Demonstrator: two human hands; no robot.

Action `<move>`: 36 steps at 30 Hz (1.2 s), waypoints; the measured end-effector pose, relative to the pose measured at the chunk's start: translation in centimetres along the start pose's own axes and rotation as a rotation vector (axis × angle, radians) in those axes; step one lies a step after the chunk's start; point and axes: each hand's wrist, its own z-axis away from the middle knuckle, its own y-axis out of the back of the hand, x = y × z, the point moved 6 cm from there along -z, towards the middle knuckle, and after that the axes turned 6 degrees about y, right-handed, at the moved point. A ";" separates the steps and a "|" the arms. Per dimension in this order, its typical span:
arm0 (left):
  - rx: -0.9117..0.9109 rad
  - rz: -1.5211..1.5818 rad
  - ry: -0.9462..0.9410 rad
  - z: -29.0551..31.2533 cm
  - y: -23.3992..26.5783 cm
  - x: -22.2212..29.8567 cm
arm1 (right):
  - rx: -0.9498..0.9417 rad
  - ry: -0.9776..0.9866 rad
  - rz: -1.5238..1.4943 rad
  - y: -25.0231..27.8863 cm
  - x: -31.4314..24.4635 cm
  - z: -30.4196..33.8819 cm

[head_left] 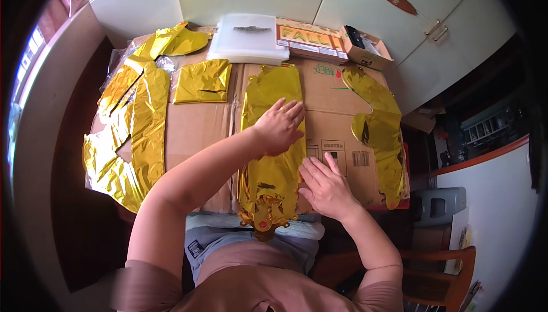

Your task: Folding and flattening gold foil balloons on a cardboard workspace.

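Observation:
A long gold foil balloon, flat and without air, lies lengthwise in front of me on a cardboard sheet. My left hand rests flat on its upper half, fingers stretched out. My right hand is open too, its fingertips at the foil's right edge. The balloon's near end, creased and tabbed, hangs over the cardboard's front edge. Left of it lies a folded gold foil square. Another flat gold balloon, curved in outline, lies at the right.
More gold foil balloons spread over the left side, with clear plastic wrapping near them. Along the back stand a translucent white plastic box, a flat orange box and a small open carton. A wooden chair stands at the lower right.

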 end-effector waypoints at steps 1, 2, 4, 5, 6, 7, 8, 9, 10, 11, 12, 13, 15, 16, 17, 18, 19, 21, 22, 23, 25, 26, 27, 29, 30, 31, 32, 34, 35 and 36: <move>-0.032 0.001 0.010 -0.3 0.1 -0.4 | -0.002 0.001 -0.001 0.0 0.0 -0.1; -0.056 0.001 0.014 -0.7 -0.1 -0.7 | -0.003 -0.001 -0.005 0.0 -0.1 0.0; -0.094 -0.002 0.015 -1.7 -0.4 -1.4 | -0.001 -0.005 0.001 0.0 0.0 0.1; -0.109 -0.011 0.036 -1.9 -0.5 -1.9 | 0.002 -0.002 -0.003 0.0 -0.1 0.0; -0.111 0.000 0.040 -2.2 -0.6 -2.3 | -0.001 -0.003 -0.001 0.0 -0.1 0.0; -0.112 0.011 0.044 -2.5 -0.7 -2.8 | -0.004 -0.004 0.000 0.0 0.0 0.0; -0.114 0.021 0.047 -2.8 -0.8 -3.2 | -0.007 -0.005 0.001 -0.1 0.0 0.0; -0.111 0.011 0.058 -3.3 -0.6 -3.6 | -0.005 -0.006 -0.001 0.0 0.1 0.1; -0.122 0.027 0.069 -3.6 -0.6 -3.9 | -0.003 -0.007 -0.003 0.0 0.1 0.1; -0.133 0.043 0.080 -3.8 -0.6 -4.1 | -0.001 -0.009 -0.005 0.1 0.0 0.1; -0.143 0.058 0.092 -4.0 -0.6 -4.4 | -0.001 -0.008 -0.002 0.2 0.0 0.0; -0.128 0.042 0.097 -4.2 -0.8 -4.6 | -0.001 -0.006 0.001 0.3 0.0 -0.1; -0.138 0.022 0.122 -5.2 -1.1 -5.1 | 0.006 -0.003 0.004 0.3 0.0 -0.1; -0.144 0.012 0.137 -5.5 -1.3 -5.5 | 0.006 -0.003 0.001 0.3 0.1 -0.1; -0.138 0.008 0.144 -5.9 -1.4 -5.7 | 0.006 -0.003 -0.002 0.3 0.1 -0.1; -0.133 0.005 0.150 -6.3 -1.6 -5.9 | 0.005 -0.003 -0.006 0.4 0.1 -0.1; -0.127 0.002 0.157 -6.6 -1.8 -6.2 | -0.005 -0.005 -0.010 0.3 0.2 0.0; -0.157 -0.011 0.166 -7.3 -2.2 -6.5 | -0.017 -0.026 -0.040 0.2 0.2 0.0; -0.172 -0.018 0.170 -7.6 -2.3 -6.7 | -0.022 -0.036 -0.055 0.2 0.3 0.0; -0.164 -0.028 0.168 -7.9 -2.4 -6.7 | -0.022 -0.035 -0.053 0.3 0.3 0.1; -0.153 -0.047 0.170 -8.0 -2.6 -6.8 | -0.017 -0.017 -0.030 0.2 0.3 0.1; -0.151 -0.045 0.176 -7.9 -2.7 -7.0 | -0.015 -0.009 -0.017 0.2 0.3 0.1; -0.153 -0.044 0.183 -7.7 -2.7 -7.1 | -0.017 -0.009 -0.020 0.2 0.3 0.1; -0.164 -0.049 0.199 -7.6 -2.8 -7.4 | -0.022 -0.010 -0.024 0.1 0.3 0.0; -0.175 -0.055 0.207 -7.7 -2.8 -7.5 | -0.023 -0.011 -0.024 0.1 0.2 0.0; -0.185 -0.060 0.215 -7.7 -2.9 -7.6 | -0.024 -0.013 -0.024 0.1 0.2 0.0; -0.193 -0.057 0.222 -7.6 -2.9 -7.6 | -0.025 -0.014 -0.025 0.1 0.2 0.0; -0.207 -0.053 0.231 -7.6 -2.8 -7.5 | -0.026 -0.022 -0.029 0.1 0.3 0.1; -0.215 -0.053 0.235 -7.6 -2.8 -7.4 | -0.027 -0.026 -0.032 0.1 0.3 0.2; -0.223 -0.054 0.241 -7.5 -2.8 -7.4 | -0.028 -0.027 -0.033 0.1 0.2 0.2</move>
